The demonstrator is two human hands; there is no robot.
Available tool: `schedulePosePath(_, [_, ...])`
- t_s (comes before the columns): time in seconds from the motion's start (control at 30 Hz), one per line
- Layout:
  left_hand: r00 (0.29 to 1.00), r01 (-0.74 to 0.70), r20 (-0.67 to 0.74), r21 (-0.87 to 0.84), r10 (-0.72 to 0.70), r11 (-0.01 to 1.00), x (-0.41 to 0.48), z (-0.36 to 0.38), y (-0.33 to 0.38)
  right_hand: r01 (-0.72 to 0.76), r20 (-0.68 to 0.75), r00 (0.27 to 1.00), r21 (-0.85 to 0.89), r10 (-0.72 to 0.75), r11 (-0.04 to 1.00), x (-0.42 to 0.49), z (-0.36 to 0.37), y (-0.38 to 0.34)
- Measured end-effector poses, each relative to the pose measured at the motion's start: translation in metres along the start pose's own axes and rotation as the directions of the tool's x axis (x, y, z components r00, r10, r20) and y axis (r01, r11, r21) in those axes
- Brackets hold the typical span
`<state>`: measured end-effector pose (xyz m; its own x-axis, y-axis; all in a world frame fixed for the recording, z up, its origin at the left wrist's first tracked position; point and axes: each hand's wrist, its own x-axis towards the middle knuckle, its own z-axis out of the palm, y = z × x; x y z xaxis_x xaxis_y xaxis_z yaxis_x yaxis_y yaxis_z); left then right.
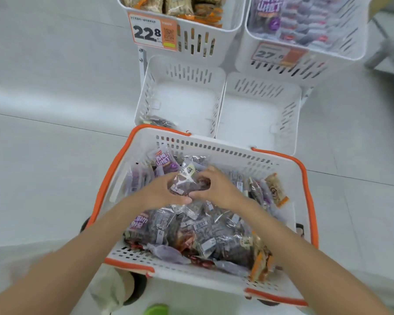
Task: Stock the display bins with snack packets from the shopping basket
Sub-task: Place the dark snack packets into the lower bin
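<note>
Head view: left hand [159, 192] and right hand [216, 189] pinch a clear film packet of dark snacks [187, 180] near the far edge of the white, orange-rimmed shopping basket [214, 147], and its slick film could slip.

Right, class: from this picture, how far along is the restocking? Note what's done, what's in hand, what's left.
Done: the upper left bin and upper right bin look full; the lower left bin has some packets at its front. In hand: left hand and right hand grip one dark packet over the basket. Left: the basket is heaped; the lower right bin shows none.
</note>
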<state>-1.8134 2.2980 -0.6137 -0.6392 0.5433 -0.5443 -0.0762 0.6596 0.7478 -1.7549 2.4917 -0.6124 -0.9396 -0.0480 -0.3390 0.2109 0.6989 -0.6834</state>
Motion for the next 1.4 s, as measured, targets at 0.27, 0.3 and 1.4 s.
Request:
schedulePosePath(0.27, [0.980,0.067,-0.138,-0.460,-0.146,0.886,0.003,0.010,-0.014,-0.056,0.067,0.991,-0.564,0.113,0.824,-0.018,-0.031,0.083])
schedulePosePath(0.3, [0.979,0.056,-0.141,-0.496,-0.144,0.866,0.003,0.008,-0.017,-0.056,0.057,0.993,-0.572,0.108,0.818,-0.020,-0.029,0.091])
schedulePosePath(1.4, [0.966,-0.256,-0.120,-0.323,0.229,0.911,0.003,-0.049,0.033,0.079,-0.002,0.997,0.030,-0.079,0.996,0.020,-0.076,-0.071])
